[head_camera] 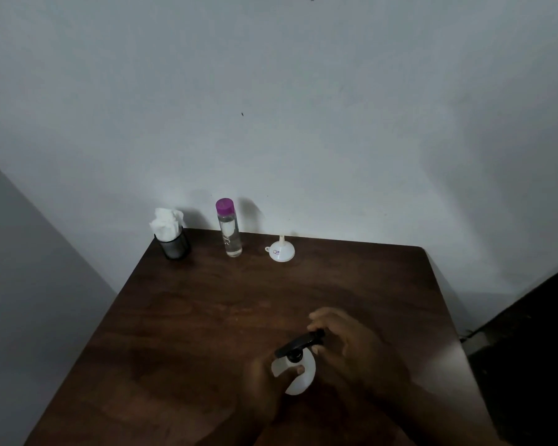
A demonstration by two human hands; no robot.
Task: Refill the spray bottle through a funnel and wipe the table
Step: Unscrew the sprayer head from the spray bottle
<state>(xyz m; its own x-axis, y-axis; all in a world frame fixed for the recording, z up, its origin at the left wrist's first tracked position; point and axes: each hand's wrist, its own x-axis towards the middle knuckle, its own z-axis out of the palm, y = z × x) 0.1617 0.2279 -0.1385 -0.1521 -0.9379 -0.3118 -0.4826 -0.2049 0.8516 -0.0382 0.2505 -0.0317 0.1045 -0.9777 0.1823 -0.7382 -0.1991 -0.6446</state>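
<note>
A white spray bottle (298, 379) with a black spray head (300, 343) stands near the front of the dark wooden table (190, 317). My left hand (266, 386) wraps the bottle's body. My right hand (351, 342) has its fingers closed on the black spray head. At the back of the table a white funnel (281, 251) rests upside down, spout up. Left of it stands a clear bottle (229, 228) with a purple cap, holding clear liquid.
A black cup with white tissues (169, 231) stands at the table's back left corner. A pale wall rises directly behind the table. A dark object (535, 349) stands to the right of the table.
</note>
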